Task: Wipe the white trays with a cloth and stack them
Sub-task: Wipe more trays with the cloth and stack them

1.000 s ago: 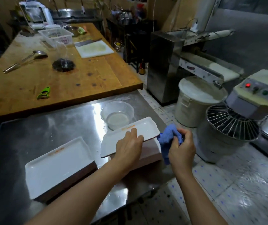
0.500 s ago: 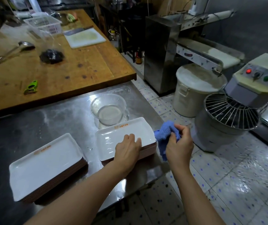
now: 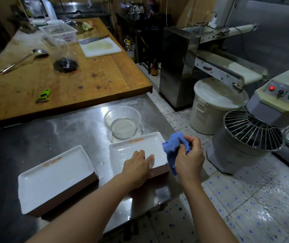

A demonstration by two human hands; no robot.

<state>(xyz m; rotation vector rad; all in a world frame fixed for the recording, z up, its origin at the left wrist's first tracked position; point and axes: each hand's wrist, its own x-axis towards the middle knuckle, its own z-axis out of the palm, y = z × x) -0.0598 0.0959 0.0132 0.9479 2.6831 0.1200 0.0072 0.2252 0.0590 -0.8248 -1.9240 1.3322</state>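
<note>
Resting flat-fingered on the right tray stack (image 3: 136, 146), the left hand (image 3: 137, 166) steadies it; right hand (image 3: 189, 156) grips the blue cloth (image 3: 173, 146).

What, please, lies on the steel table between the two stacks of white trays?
In the head view, only bare steel table with a few water droplets separates the left stack from the right stack.

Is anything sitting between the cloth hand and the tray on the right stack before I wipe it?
Nothing visible. The right hand holds the blue cloth just off the top tray's right edge. Only the left hand rests on its near rim.
</note>
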